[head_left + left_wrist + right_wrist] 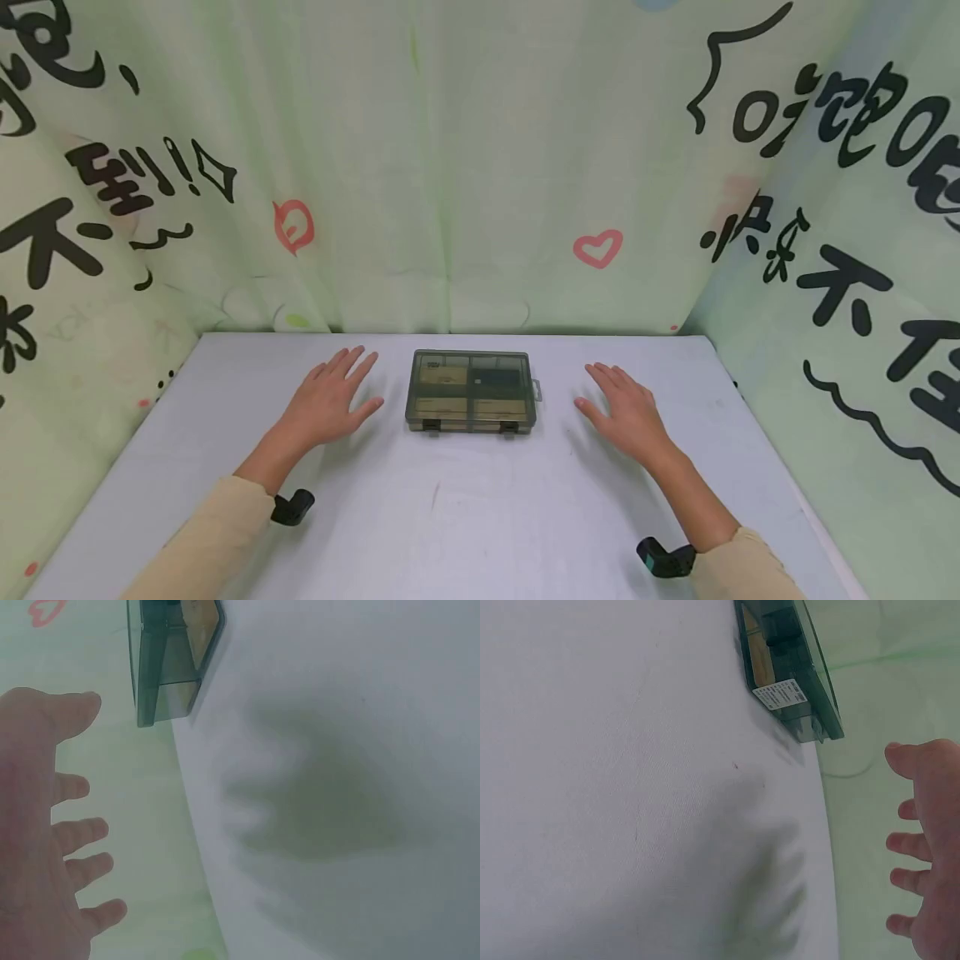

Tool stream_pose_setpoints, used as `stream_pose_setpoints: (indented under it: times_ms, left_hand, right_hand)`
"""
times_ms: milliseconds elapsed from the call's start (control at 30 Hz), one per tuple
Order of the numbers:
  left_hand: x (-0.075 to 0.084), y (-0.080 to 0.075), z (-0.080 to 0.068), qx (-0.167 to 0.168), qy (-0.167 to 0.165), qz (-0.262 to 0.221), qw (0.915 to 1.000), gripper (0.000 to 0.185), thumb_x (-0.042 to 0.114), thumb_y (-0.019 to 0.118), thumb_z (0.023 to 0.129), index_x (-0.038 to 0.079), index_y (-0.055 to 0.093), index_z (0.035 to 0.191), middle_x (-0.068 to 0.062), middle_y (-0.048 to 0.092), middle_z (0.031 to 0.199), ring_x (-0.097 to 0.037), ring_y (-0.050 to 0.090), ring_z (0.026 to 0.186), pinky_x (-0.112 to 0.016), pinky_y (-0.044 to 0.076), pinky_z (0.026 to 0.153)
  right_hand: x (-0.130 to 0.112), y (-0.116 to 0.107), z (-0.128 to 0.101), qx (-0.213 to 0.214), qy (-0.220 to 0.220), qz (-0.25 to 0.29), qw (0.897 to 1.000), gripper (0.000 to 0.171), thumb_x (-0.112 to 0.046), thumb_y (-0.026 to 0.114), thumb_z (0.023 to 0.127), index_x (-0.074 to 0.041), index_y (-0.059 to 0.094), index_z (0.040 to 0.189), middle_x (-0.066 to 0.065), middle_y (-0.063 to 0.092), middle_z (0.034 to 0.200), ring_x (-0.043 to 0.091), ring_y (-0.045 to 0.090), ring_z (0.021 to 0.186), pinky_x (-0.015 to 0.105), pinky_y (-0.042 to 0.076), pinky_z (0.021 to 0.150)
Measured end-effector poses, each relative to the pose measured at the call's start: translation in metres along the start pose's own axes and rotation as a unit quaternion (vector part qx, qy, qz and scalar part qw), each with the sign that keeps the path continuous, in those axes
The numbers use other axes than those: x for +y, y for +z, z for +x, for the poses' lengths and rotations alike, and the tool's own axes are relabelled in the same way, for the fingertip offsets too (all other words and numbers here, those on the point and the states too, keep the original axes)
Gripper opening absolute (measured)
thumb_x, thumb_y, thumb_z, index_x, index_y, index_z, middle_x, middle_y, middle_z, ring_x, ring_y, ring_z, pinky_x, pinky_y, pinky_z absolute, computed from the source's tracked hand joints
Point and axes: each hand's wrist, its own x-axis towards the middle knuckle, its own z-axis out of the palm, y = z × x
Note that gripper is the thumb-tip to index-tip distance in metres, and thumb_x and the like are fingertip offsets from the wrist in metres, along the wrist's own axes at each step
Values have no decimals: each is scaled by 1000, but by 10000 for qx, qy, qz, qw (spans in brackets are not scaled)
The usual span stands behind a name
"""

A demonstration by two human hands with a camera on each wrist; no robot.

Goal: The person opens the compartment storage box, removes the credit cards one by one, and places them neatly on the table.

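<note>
Smoke-tinted compartment box [471, 391] lies closed, centred on the grey tabletop [480, 517]. Left hand [330, 402] and right hand [628, 412] flank it, each apart from it, fingers [82, 832] straight and spread, gripping nothing.

Box [169, 656] cut off by top edge in both wrist views, contents [471, 390] too small to identify

Smoky translucent glossy plastic box [471, 391] on a matt smooth table [480, 517].
</note>
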Motion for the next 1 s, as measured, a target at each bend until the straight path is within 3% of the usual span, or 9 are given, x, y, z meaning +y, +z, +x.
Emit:
stream_pose_setpoints:
  times_ms: [1000]
  left_hand:
    - [6,2,0,-68,157,-69,9998,72,51,53,94,13,32,151,-17,33,155,-39,33,142,-60,33,110]
  right_hand:
    - [-19,5,9,-138,-90,252,9995,62,-39,57,94,-6,42,145,18,44,148,42,35,139,67,31,106]
